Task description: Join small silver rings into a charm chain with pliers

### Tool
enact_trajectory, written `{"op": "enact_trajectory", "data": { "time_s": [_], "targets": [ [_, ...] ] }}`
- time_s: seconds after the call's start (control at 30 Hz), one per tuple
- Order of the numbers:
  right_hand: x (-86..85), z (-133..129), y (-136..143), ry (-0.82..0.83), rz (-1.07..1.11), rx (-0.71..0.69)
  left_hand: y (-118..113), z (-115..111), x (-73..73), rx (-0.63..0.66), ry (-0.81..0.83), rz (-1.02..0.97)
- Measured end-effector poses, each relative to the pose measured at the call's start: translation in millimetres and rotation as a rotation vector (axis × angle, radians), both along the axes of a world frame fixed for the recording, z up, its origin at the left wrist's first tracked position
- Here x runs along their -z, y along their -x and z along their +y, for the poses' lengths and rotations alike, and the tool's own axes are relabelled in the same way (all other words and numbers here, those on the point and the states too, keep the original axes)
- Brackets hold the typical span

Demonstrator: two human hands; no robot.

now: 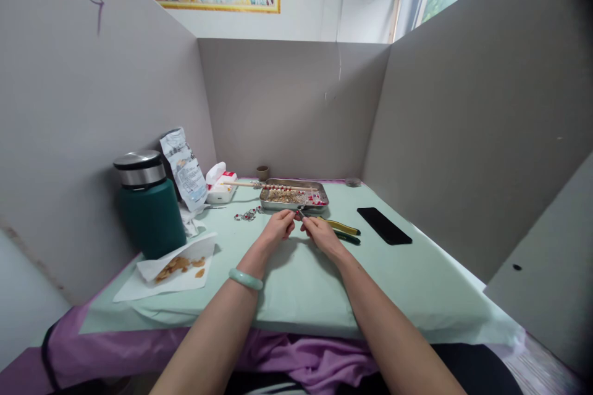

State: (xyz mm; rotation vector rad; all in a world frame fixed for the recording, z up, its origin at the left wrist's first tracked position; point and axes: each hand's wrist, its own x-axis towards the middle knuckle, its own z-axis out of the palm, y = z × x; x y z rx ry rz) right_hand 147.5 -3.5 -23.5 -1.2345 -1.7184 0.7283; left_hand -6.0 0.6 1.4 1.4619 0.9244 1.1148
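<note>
Two bare arms reach out over the pale green table (pixel 417 296), the left wrist wearing one jade-coloured bangle (pixel 245 279). The left hand (pixel 278 227) and right hand (pixel 319 233) meet just in front of a single metal tray (pixel 319 203), fingertips nearly touching. The left hand's fingers are pinched close together on something too small to make out, perhaps a ring or bead. The right hand is closed round the handles of one pair of pliers (pixel 340 229), whose nose points toward the left fingertips.

The tray holds a loose heap of small gold-coloured bits, with a few red pieces at its right end; one wooden stick (pixel 245 184) threaded with red beads lies across its far rim. A short string of finished links (pixel 246 215) rests on the table just left of the tray.

Further left stand one dark green flask (pixel 151 216), one crumpled packet (pixel 184 168), and a sheet of white paper (pixel 139 287) carrying some orange snack pieces. One black phone (pixel 384 226) lies flat to the right.
</note>
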Motion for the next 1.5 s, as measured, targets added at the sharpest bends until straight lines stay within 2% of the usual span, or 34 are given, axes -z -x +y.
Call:
{"op": "enact_trajectory", "data": {
  "time_s": [0.27, 0.33, 0.43, 0.5, 0.7, 0.8, 0.87, 0.93, 1.0, 1.1, 1.17, 1.23, 1.3, 1.4, 1.5],
  "targets": [
    [-5.8, -5, 1, -0.067, -0.102, 0.079, -1, 2, 2.3, -0.035, 0.018, 0.02],
    [-7.1, -6, 2, -0.015, -0.02, 0.032, 1, 2, 2.9, 0.009, 0.034, -0.034],
    [-9.6, -10, 3, 0.159, 0.187, -0.115, 3, 2, 3.2, 0.157, 0.07, -0.151],
    [-10.2, -10, 4, 0.206, 0.226, -0.144, 3, 1, 3.5, 0.183, 0.087, -0.171],
    [-3.6, -4, 4, -0.046, -0.059, 0.105, 0, 5, 8.8, -0.051, -0.008, 0.048],
    [-2.0, -2, 3, -0.083, -0.121, 0.209, 3, 9, 11.2, -0.24, -0.118, 0.136],
    [-2.7, -2, 3, -0.081, -0.153, 0.232, 7, 12, 11.4, -0.41, -0.201, 0.203],
    [-3.7, -3, 4, -0.072, -0.178, 0.238, 10, 13, 10.3, -0.524, -0.274, 0.296],
    [-4.0, -3, 4, -0.073, -0.189, 0.241, 10, 12, 7.6, -0.524, -0.329, 0.4],
    [-2.6, -3, 5, -0.101, -0.188, 0.244, 8, 1, 0.5, -0.379, -0.394, 0.534],
    [-1.3, -3, 5, -0.12, -0.189, 0.243, 9, -14, -5.5, -0.318, -0.438, 0.621],
    [-0.5, -2, 5, -0.126, -0.197, 0.241, 18, -35, -11.6, -0.306, -0.496, 0.683],
    [-0.4, -2, 4, -0.125, -0.211, 0.239, 38, -60, -16.6, -0.296, -0.515, 0.725],
    [-1.2, -2, 4, -0.117, -0.232, 0.237, 87, -96, -22.6, -0.317, -0.479, 0.853],
    [-2.5, -3, 5, -0.101, -0.241, 0.228, 138, -124, -30.4, -0.358, -0.364, 1.114]
  ]
}}
